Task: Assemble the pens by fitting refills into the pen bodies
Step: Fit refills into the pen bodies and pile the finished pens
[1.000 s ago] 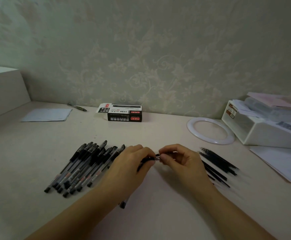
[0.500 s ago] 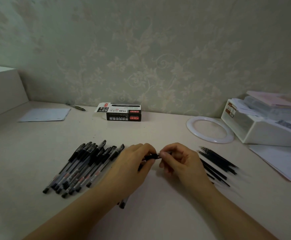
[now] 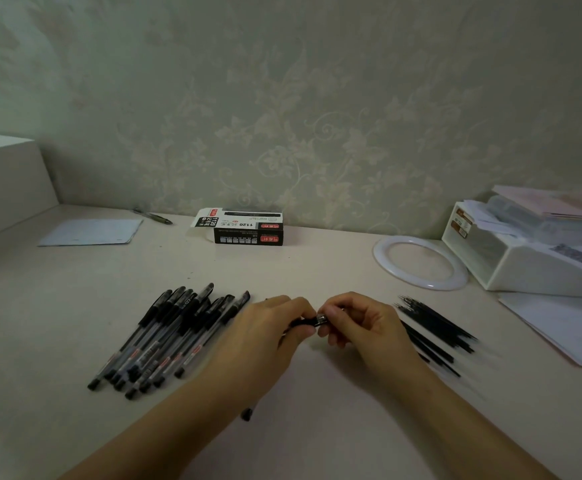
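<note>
2 hands meet mid-table: left hand grips a pen body, its tail poking out below the wrist, while right hand pinches the silver tip, likely screwing it on. Finished pens lie left, spare refills right, both within reach. Farther back sits the pen box.

A desk corner in a home room

I sit at a pale tabletop pushed against floral-patterned wallpaper, the sort found in a bedroom or study. Around me lie a pen box, a sheet of paper, a white ring, and a white tray stuffed with papers.
</note>
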Demonstrator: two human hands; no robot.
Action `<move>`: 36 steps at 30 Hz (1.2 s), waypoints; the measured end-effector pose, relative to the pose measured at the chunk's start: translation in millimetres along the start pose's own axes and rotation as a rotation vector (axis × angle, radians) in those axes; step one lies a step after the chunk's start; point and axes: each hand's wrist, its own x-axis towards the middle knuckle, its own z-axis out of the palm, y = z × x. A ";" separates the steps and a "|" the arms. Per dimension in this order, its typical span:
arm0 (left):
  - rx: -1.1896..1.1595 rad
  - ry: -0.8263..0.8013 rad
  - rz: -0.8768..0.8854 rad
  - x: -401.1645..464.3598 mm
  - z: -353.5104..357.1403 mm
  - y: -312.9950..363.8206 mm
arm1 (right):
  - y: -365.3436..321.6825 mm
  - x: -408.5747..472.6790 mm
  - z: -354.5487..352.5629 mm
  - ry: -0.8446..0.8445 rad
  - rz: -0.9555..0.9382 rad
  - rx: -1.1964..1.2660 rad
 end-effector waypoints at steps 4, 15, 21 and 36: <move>-0.012 0.006 -0.005 0.7 0.3 1.9 | 0.6 0.6 -1.1 -0.007 -0.004 0.005; -0.085 0.033 -0.168 -5.3 5.1 14.2 | -2.9 -1.0 5.6 0.032 -0.033 -0.023; 0.085 -0.013 -0.226 -13.2 15.1 29.2 | 2.0 2.3 0.7 0.292 0.027 0.004; 0.493 -0.150 -0.295 -10.9 14.3 15.4 | 9.7 1.9 3.9 0.233 -0.023 -0.190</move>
